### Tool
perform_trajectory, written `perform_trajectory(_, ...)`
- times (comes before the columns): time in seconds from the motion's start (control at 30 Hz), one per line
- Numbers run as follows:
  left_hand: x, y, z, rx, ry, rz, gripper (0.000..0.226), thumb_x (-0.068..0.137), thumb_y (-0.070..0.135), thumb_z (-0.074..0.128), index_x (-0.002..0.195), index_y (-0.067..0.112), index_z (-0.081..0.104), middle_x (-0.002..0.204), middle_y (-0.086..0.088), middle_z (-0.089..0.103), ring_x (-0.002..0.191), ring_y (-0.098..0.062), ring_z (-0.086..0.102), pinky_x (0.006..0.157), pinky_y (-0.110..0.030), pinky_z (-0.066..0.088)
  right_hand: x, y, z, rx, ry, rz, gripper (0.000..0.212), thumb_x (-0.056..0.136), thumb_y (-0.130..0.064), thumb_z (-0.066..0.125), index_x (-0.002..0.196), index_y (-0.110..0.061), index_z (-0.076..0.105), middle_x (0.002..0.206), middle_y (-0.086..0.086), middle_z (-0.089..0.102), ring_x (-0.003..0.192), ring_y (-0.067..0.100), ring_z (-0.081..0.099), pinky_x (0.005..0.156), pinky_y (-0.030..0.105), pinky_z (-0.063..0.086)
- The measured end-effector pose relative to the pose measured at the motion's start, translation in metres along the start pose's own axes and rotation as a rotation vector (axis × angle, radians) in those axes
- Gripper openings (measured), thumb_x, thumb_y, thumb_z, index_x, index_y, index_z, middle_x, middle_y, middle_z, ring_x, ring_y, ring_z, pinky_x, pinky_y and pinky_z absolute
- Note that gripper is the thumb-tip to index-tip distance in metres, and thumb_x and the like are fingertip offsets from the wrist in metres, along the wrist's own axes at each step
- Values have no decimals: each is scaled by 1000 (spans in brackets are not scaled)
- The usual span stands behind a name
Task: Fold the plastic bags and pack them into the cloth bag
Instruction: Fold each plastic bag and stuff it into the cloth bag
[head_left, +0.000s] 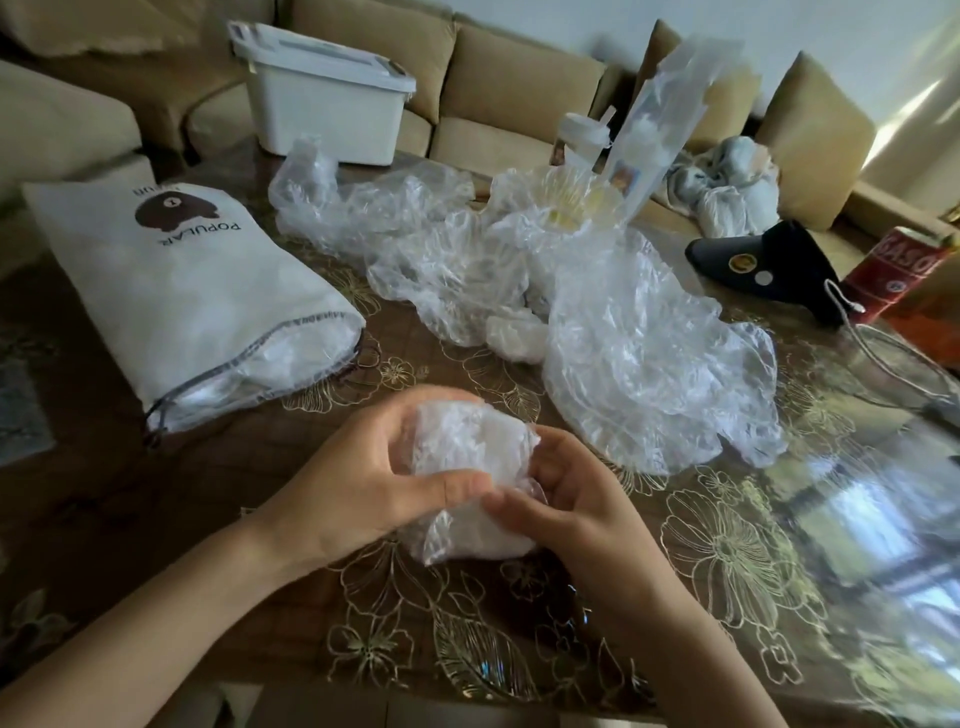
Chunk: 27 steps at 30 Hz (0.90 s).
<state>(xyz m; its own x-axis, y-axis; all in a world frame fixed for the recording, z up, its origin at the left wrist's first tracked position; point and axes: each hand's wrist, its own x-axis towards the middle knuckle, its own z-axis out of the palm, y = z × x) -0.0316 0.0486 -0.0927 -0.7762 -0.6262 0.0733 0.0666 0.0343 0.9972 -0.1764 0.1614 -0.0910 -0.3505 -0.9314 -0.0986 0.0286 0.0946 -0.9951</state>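
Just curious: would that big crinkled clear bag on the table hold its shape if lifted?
Probably not: the big clear bag looks thin and crumpled, so likely floppy. It seems empty, so light; glossy film may slip.

Open lane of bare desk (223, 493) leads left to the mouth of the cloth bag (171, 291). Crumpled plastic bags (623, 338) clog the middle, and what looks like a cable (883, 358) trails on the right.
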Motion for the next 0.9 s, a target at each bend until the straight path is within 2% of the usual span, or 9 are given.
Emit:
perform_trajectory(0.1,-4,2,12,23,22,28,35,66,14,73,100,15,66,90,3,73,82,-6,68,66,-15,50,-7,-2,-2,127,-72,68,37,73,-8,70,109,-6,62,106,21,67,93,33,66,85,41,54)
perform_trajectory(0.2,-8,0,12,-134,-25,-83,27,67,-1,71,91,11,68,82,-3,72,71,-9,67,54,-18,51,-15,-6,0,238,-81,108,17,69,-2,64,82,-12,70,82,13,68,71,20,63,65,25,54)
perform_trajectory(0.3,-13,4,6,-366,-71,-192,15,68,-3,67,79,6,72,91,-13,72,76,-19,68,54,-25,55,-17,-11,7,275,-34,78,28,67,11,60,60,-15,66,75,4,64,67,15,60,60,21,50)
perform_trajectory(0.37,-15,4,-1,-551,-96,-291,22,67,9,52,78,3,71,98,-20,69,80,-27,67,60,-33,58,-18,-11,10,274,8,56,42,71,20,49,50,-14,61,82,2,64,79,18,61,65,23,51)
perform_trajectory(0.47,-23,6,-12,-582,-180,-378,39,68,38,68,87,5,64,100,-21,64,86,-31,66,70,-41,58,-16,-8,21,128,39,-28,55,75,24,39,44,-17,58,86,-2,65,93,20,58,69,24,49)
perform_trajectory(0.57,-29,10,-13,-389,-191,-397,58,63,38,83,104,6,58,101,-17,69,88,-32,69,67,-35,58,-12,-9,33,-19,47,-127,40,68,11,52,44,-21,59,88,-5,66,91,12,61,71,21,48)
perform_trajectory(0.77,-38,11,-27,-82,96,-192,22,75,2,71,96,1,63,80,-12,70,69,-22,69,59,-25,57,-8,-23,44,44,-35,-67,28,70,4,50,59,-16,65,92,-1,67,83,12,61,63,21,50)
perform_trajectory(0.87,-38,10,-37,79,189,-48,13,79,0,69,89,6,62,75,-10,69,63,-19,69,58,-27,57,-1,-30,46,29,-25,-41,15,77,-8,56,90,-12,64,99,4,67,85,18,63,68,27,53)
perform_trajectory(0.9,-39,10,-42,103,200,-9,13,80,0,69,89,7,62,75,-10,68,63,-19,69,58,-29,57,3,-30,51,-32,-55,-26,25,79,-17,63,104,-14,61,104,5,66,88,18,64,72,28,54)
